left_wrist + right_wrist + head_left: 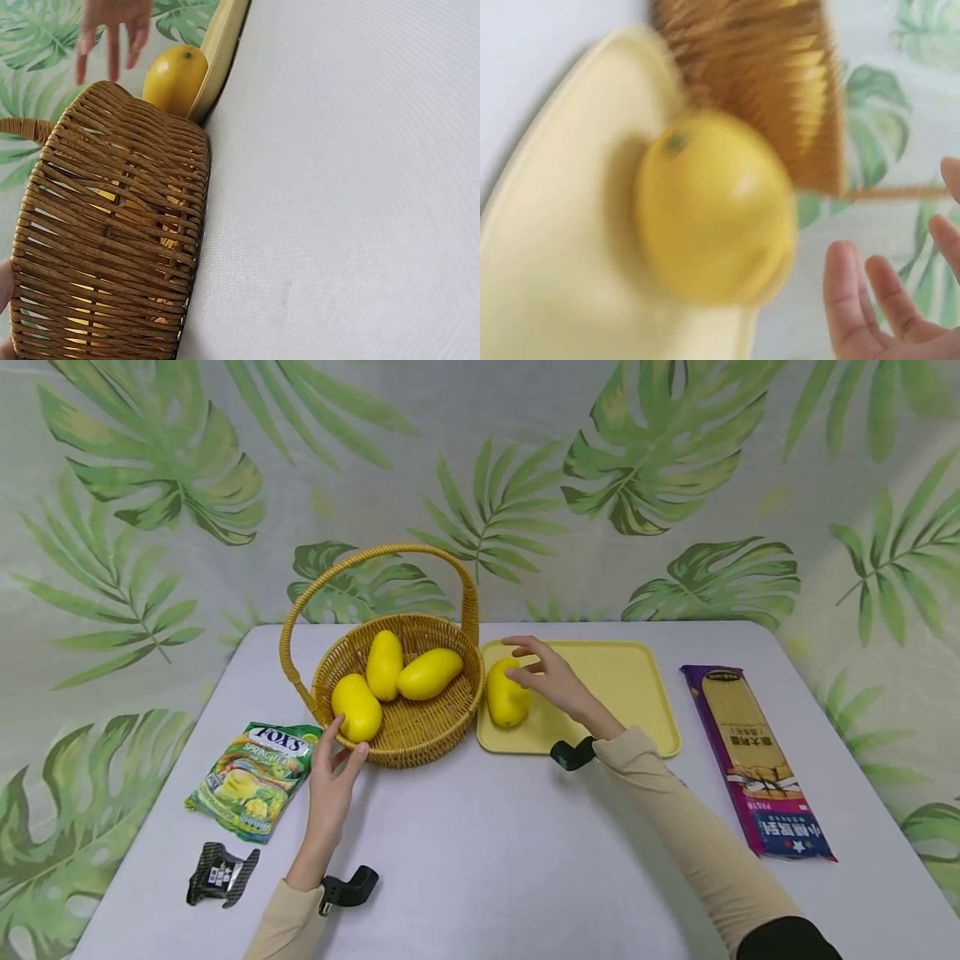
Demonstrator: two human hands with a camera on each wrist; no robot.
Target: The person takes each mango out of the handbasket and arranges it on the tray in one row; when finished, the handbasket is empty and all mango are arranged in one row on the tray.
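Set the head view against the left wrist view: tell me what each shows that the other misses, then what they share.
Only the head view: the green Fox's bag, the small black packet, the pasta pack, and the tops of the three mangoes inside the basket.
Only the left wrist view: yellow glimpsed from the side through gaps in the basket's weave.
Both: the basket, the single mango on the yellow tray, the right hand, and the leafy backdrop.
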